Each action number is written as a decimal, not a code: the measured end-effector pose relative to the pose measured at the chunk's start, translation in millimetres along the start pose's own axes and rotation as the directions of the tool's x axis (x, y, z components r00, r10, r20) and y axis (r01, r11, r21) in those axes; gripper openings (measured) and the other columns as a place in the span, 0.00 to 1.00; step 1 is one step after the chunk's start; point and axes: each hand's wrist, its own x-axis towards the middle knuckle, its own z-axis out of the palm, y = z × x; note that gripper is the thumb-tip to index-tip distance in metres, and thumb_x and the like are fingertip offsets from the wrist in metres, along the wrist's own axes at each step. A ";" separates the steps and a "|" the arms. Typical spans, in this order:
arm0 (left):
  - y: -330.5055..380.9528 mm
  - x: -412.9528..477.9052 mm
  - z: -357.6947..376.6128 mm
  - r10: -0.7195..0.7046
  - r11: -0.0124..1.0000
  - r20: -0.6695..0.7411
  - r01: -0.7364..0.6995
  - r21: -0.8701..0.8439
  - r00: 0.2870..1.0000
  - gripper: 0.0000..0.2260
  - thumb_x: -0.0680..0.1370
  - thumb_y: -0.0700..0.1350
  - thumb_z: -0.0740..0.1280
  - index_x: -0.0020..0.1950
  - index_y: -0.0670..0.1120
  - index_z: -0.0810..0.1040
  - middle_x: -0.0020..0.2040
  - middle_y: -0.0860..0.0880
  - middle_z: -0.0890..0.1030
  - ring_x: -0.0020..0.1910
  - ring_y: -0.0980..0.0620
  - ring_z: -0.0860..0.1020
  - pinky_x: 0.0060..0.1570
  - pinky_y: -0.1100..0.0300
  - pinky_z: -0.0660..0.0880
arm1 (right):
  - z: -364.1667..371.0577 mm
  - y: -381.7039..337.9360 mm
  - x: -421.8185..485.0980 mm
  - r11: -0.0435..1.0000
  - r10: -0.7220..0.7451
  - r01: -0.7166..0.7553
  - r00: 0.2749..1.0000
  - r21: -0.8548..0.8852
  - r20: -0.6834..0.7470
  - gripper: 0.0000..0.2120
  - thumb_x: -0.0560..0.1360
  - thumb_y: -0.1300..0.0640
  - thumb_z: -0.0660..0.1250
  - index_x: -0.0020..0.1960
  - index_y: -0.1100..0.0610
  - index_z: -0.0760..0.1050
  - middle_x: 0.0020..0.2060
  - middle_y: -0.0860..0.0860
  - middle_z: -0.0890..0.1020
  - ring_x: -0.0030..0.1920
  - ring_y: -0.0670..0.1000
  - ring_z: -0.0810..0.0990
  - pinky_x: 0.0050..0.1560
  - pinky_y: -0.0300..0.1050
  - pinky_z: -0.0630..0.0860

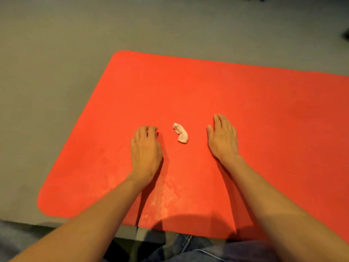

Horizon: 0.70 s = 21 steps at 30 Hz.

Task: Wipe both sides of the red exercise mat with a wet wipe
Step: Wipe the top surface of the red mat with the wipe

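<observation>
Across the centre and right of the frame lies the mat (245, 114), flat on a grey surface (56, 72). Its colour is an even orange-red. Two rounded corners show, one at upper centre and one at lower left. A pale, dusty or scuffed patch marks its face at lower centre, just beside the left forearm; whether this is residue or wear cannot be told. A fainter dull area sits toward the lower left. Only the top face is visible.

Near the middle of the frame a small white wipe (181, 133) rests on the mat, crumpled into a curved wad, between the two hands and touching neither.

Left hand (145, 148): palm down over the mat, fingers curled with tips at or near the surface, holding nothing. Right hand (222, 138): palm down, fingers straight and close together, spread flat, holding nothing. Whether either palm presses the mat or merely hovers cannot be told.

The mat's right end runs out of frame, so its full length is not shown. Its near edge is partly covered by both forearms and by shadow at bottom centre. Blue denim (198, 250) shows at the bottom edge. Dark objects at the upper right edge are cut off and cannot be identified. Focus is soft throughout.
</observation>
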 end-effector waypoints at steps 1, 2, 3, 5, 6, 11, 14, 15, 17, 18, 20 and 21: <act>8.1 13.7 -0.3 0.120 0.993 0.031 -0.120 -0.016 0.992 0.12 0.75 0.43 0.59 0.55 0.43 0.77 0.51 0.43 0.78 0.50 0.39 0.75 0.46 0.48 0.68 | 2.6 4.2 -2.6 1.000 -0.018 0.018 1.000 -0.008 -0.007 0.24 0.81 0.51 0.53 0.74 0.59 0.60 0.73 0.55 0.62 0.73 0.53 0.59 0.71 0.49 0.55; 17.4 25.6 -0.9 0.196 0.981 0.063 -0.196 -0.013 0.979 0.11 0.77 0.45 0.58 0.53 0.44 0.77 0.49 0.45 0.79 0.49 0.40 0.76 0.45 0.50 0.65 | 4.5 5.7 -4.2 1.000 -0.029 0.029 0.999 -0.007 -0.023 0.23 0.80 0.52 0.54 0.73 0.59 0.61 0.73 0.54 0.63 0.73 0.53 0.59 0.71 0.48 0.55; 27.1 36.1 0.2 0.223 0.975 0.100 -0.223 -0.009 0.970 0.10 0.79 0.46 0.57 0.52 0.46 0.76 0.49 0.46 0.79 0.50 0.41 0.75 0.45 0.51 0.63 | 5.8 5.8 -3.6 0.999 -0.032 0.031 0.999 -0.005 -0.042 0.23 0.80 0.52 0.54 0.73 0.59 0.62 0.73 0.54 0.63 0.73 0.52 0.60 0.71 0.48 0.55; 47.1 49.1 5.6 0.194 0.981 0.169 -0.195 -0.007 0.966 0.09 0.81 0.49 0.57 0.52 0.46 0.74 0.50 0.47 0.79 0.52 0.43 0.75 0.47 0.52 0.61 | 7.2 4.0 -1.4 1.000 -0.017 0.017 0.997 -0.001 -0.075 0.23 0.78 0.53 0.53 0.71 0.59 0.65 0.71 0.54 0.66 0.72 0.53 0.62 0.70 0.49 0.58; 57.1 52.3 9.2 0.178 0.984 0.192 -0.180 -0.007 0.965 0.09 0.81 0.49 0.57 0.53 0.46 0.73 0.51 0.47 0.79 0.53 0.43 0.75 0.48 0.52 0.61 | 7.2 3.0 -0.9 1.000 -0.010 0.010 0.996 -0.001 -0.087 0.24 0.77 0.52 0.53 0.71 0.59 0.66 0.71 0.55 0.67 0.71 0.53 0.64 0.70 0.49 0.59; 76.8 45.1 26.2 0.107 0.990 0.188 -0.122 0.069 0.976 0.10 0.80 0.48 0.58 0.58 0.45 0.70 0.54 0.45 0.76 0.53 0.41 0.74 0.50 0.49 0.63 | 8.4 3.4 -0.3 1.000 0.004 -0.005 0.993 -0.002 -0.119 0.26 0.75 0.50 0.49 0.68 0.58 0.69 0.69 0.54 0.70 0.70 0.53 0.66 0.68 0.51 0.63; 76.9 40.7 32.1 0.051 0.993 0.120 -0.063 0.098 0.991 0.14 0.79 0.53 0.59 0.56 0.44 0.70 0.49 0.44 0.80 0.50 0.41 0.76 0.50 0.47 0.62 | 8.0 1.9 0.0 1.000 0.007 -0.010 0.992 -0.025 -0.127 0.27 0.74 0.49 0.48 0.67 0.58 0.70 0.68 0.54 0.71 0.69 0.54 0.68 0.66 0.51 0.64; 78.9 41.7 34.6 0.070 0.988 0.113 -0.084 0.127 0.991 0.15 0.78 0.54 0.60 0.55 0.44 0.71 0.47 0.44 0.81 0.49 0.41 0.77 0.50 0.47 0.63 | 8.0 1.6 0.3 1.000 0.009 -0.012 0.992 -0.026 -0.127 0.27 0.74 0.49 0.48 0.67 0.58 0.70 0.68 0.54 0.71 0.69 0.54 0.68 0.66 0.51 0.64; 83.3 45.5 36.9 0.134 0.955 0.160 -0.171 0.242 0.978 0.14 0.77 0.54 0.63 0.54 0.45 0.73 0.43 0.45 0.82 0.46 0.42 0.78 0.50 0.48 0.65 | 7.8 1.6 1.0 1.000 0.016 -0.019 0.993 -0.023 -0.120 0.26 0.74 0.49 0.50 0.68 0.58 0.69 0.69 0.54 0.70 0.69 0.53 0.67 0.66 0.51 0.63; 83.1 46.4 39.0 0.172 0.926 0.181 -0.222 0.305 0.968 0.13 0.75 0.53 0.66 0.53 0.46 0.73 0.41 0.45 0.81 0.43 0.43 0.78 0.48 0.49 0.65 | 7.7 1.7 0.7 0.999 0.018 -0.021 0.993 -0.024 -0.116 0.26 0.74 0.49 0.50 0.68 0.58 0.69 0.69 0.54 0.70 0.69 0.53 0.67 0.67 0.51 0.63; 76.0 47.0 42.5 0.266 0.870 0.169 -0.312 0.382 0.949 0.11 0.71 0.48 0.71 0.48 0.47 0.73 0.35 0.46 0.79 0.37 0.44 0.76 0.44 0.49 0.63 | 7.4 0.2 0.4 0.999 0.011 -0.015 0.993 -0.032 -0.117 0.27 0.74 0.49 0.49 0.67 0.58 0.70 0.68 0.54 0.71 0.68 0.53 0.68 0.66 0.51 0.63; 70.7 48.2 43.1 0.332 0.845 0.161 -0.369 0.388 0.929 0.09 0.71 0.45 0.70 0.47 0.47 0.72 0.33 0.46 0.78 0.35 0.45 0.76 0.43 0.50 0.61 | 6.7 -0.9 0.8 0.999 0.009 -0.013 0.993 -0.034 -0.117 0.27 0.74 0.48 0.48 0.66 0.58 0.70 0.68 0.54 0.71 0.68 0.53 0.68 0.66 0.51 0.64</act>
